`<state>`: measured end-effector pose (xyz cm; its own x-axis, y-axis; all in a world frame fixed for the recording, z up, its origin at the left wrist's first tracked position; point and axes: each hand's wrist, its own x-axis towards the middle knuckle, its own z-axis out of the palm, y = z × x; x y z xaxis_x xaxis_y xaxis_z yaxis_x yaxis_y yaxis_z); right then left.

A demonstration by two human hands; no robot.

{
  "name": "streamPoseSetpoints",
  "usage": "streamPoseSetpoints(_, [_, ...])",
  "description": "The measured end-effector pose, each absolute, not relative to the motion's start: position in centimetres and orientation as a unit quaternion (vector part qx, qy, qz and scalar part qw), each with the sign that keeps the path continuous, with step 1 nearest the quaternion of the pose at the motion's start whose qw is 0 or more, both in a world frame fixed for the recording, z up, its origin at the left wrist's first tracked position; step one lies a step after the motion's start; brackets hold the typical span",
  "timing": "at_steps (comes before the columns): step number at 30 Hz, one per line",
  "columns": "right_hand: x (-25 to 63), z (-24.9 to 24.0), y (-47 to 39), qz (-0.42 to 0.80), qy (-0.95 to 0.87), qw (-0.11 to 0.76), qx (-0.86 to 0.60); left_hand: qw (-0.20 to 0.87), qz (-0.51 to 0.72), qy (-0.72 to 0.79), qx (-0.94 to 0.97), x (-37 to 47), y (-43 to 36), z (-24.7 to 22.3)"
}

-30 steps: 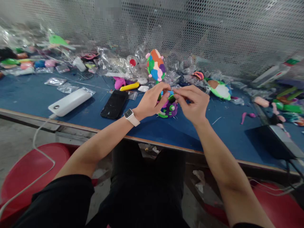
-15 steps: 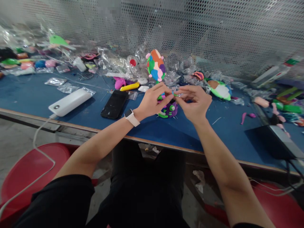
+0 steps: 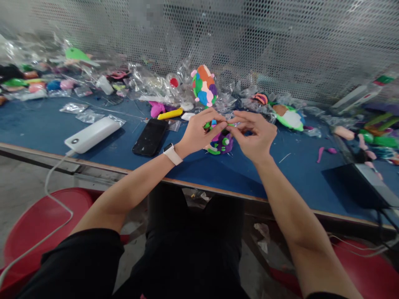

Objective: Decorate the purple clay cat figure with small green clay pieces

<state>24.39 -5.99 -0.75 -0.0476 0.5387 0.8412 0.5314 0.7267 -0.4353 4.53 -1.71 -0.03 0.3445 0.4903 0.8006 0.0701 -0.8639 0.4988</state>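
My left hand (image 3: 202, 129), below a wrist with a white-banded watch (image 3: 172, 154), pinches one end of a small green piece of modelling clay (image 3: 231, 124). From the other side my right hand (image 3: 256, 135) pinches the same piece, so the fingertips nearly meet. Just below and behind the fingers, a purple clay figure (image 3: 227, 146) with green bits and thin pale spikes sits on the table, partly hidden by my left hand. Behind the hands stands a rounded clay shape (image 3: 205, 86) covered in patches of many colours.
A black phone (image 3: 150, 137) and a white power bank (image 3: 93, 133) with a cable lie left on the blue table (image 3: 199, 170). A yellow ridged tool (image 3: 170, 113) lies behind the phone. Plastic bags and clay pieces line the perforated screen (image 3: 264, 45). A dark box-like device (image 3: 364, 185) stands right.
My fingertips have come slightly closer together around the green clay piece. The purple figure and the things on the table have stayed in place.
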Motion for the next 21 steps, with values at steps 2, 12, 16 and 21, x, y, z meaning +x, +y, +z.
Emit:
streamPoseSetpoints(2, [24.4, -0.83, -5.93, 0.008, -0.719, 0.587, -0.371, 0.195, 0.543, 0.173, 0.798, 4.52, -1.6, -0.17])
streamPoseSetpoints(12, [24.5, -0.88, -5.85, -0.006, -0.729, 0.582, -0.36, 0.2, 0.541, 0.168, 0.799, 4.49, -1.58, -0.16])
streamPoseSetpoints(16, [24.38, -0.63, -6.08, -0.019, -0.727, 0.587, -0.356, 0.211, 0.542, 0.156, 0.799, 4.46, -1.64, -0.1])
streamPoseSetpoints(21, [24.44, -0.72, -6.18, -0.027, -0.722, 0.581, -0.374, 0.213, 0.526, 0.171, 0.805, 4.5, -1.68, -0.1])
